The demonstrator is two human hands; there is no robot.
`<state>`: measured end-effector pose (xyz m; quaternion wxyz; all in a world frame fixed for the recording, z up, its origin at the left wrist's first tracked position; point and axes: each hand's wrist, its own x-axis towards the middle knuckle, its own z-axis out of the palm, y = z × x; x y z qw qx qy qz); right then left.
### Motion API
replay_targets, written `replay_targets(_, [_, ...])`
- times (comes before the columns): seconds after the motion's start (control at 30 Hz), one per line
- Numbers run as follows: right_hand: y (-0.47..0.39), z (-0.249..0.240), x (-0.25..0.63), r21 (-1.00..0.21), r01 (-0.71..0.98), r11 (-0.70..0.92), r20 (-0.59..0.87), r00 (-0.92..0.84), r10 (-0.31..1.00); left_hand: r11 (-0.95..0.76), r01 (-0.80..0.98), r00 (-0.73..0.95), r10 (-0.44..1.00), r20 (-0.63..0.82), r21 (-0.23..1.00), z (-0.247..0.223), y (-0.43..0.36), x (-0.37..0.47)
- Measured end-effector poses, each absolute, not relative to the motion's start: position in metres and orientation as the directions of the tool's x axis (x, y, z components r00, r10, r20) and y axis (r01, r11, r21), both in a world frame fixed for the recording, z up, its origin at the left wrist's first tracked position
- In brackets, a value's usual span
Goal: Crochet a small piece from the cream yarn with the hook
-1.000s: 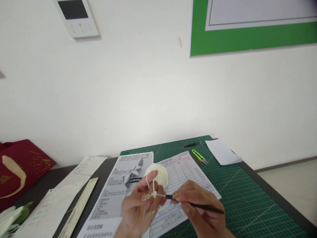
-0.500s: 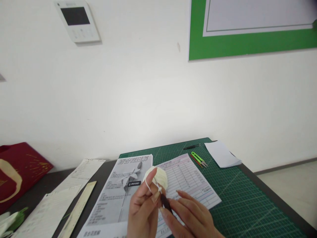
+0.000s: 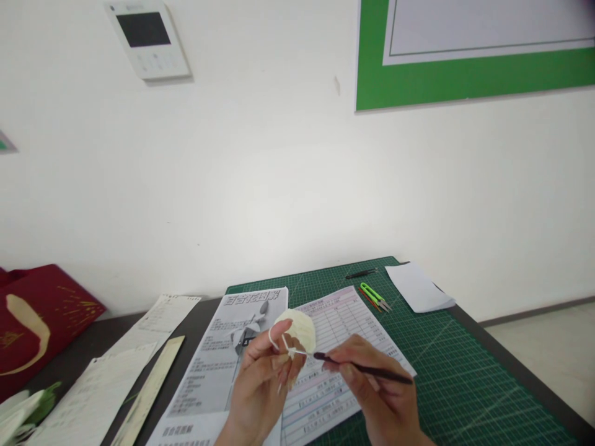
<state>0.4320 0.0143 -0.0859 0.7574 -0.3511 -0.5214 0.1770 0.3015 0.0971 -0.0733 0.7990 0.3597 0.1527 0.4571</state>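
Observation:
A small white piece of yarn work (image 3: pixel 291 352) is pinched between the fingertips of my left hand (image 3: pixel 263 378), with a strand of yarn looped over the raised index finger. My right hand (image 3: pixel 379 387) grips the dark handle of a crochet hook (image 3: pixel 372 370). The hook's thin metal shaft points left and its tip meets the white piece. Behind my left fingers a cream yarn ball (image 3: pixel 300 328) rests on the printed sheets, partly hidden.
Green cutting mat (image 3: pixel 455 365) under a ruled sheet (image 3: pixel 325 396) and a picture sheet (image 3: pixel 199 371). Green snips (image 3: pixel 374 295), tweezers (image 3: pixel 361 273) and white paper (image 3: pixel 416 288) lie behind right. Leftward are a ruler (image 3: pixel 149 390), handwritten pages (image 3: pixel 93 396) and a red bag (image 3: pixel 51 316).
My right hand has moved right and turned, so the hook now lies nearly level with its handle in full view. My left hand has shifted slightly left.

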Motion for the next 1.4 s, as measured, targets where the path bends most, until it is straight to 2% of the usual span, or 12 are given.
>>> replay_targets(0.1, [0.016, -0.088, 0.438, -0.785, -0.039, 0.618, 0.540, 0.446, 0.714, 0.365, -0.611, 0.575, 0.814, 0.078, 0.702, -0.077, 0.099, 0.300])
replay_targets(0.33, [0.019, -0.086, 0.444, -0.786, -0.231, 0.574, 0.438, 0.448, 0.780, 0.465, -0.583, 0.630, 0.777, 0.009, 0.666, -0.076, 0.100, 0.301])
replay_targets(0.43, [0.024, -0.087, 0.443, -0.730, -0.480, 0.486, 0.273, 0.447, 0.852, 0.440, -0.567, 0.613, 0.790, 0.000, 0.696, -0.076, 0.099, 0.300])
replay_targets(0.53, [0.030, -0.090, 0.440, -0.626, -0.713, 0.315, 0.077, 0.346, 0.935, 0.379, -0.565, 0.591, 0.806, 0.038, 0.733, -0.077, 0.096, 0.300])
replay_targets(0.63, [0.034, -0.094, 0.437, -0.549, -0.810, 0.205, -0.038, 0.269, 0.962, 0.331, -0.577, 0.551, 0.833, 0.057, 0.746, -0.078, 0.094, 0.302])
replay_targets(0.77, [0.036, -0.096, 0.435, -0.508, -0.844, 0.174, -0.089, 0.252, 0.964, 0.358, -0.590, 0.530, 0.848, 0.013, 0.724, -0.080, 0.092, 0.305])
replay_targets(0.97, [0.034, -0.094, 0.436, -0.545, -0.814, 0.203, -0.043, 0.270, 0.962, 0.439, -0.605, 0.595, 0.803, 0.011, 0.664, -0.079, 0.092, 0.304])
replay_targets(1.13, [0.029, -0.087, 0.439, -0.668, -0.682, 0.296, 0.057, 0.350, 0.935, 0.431, -0.599, 0.630, 0.774, 0.065, 0.675, -0.078, 0.091, 0.302])
replay_targets(1.3, [0.019, -0.088, 0.441, -0.829, -0.298, 0.473, 0.281, 0.510, 0.813, 0.355, -0.585, 0.569, 0.821, 0.057, 0.729, -0.075, 0.090, 0.302])
replay_targets(1.4, [0.012, -0.087, 0.438, -0.828, 0.036, 0.559, 0.497, 0.509, 0.703, 0.269, -0.561, 0.489, 0.871, 0.051, 0.783, -0.075, 0.088, 0.304])
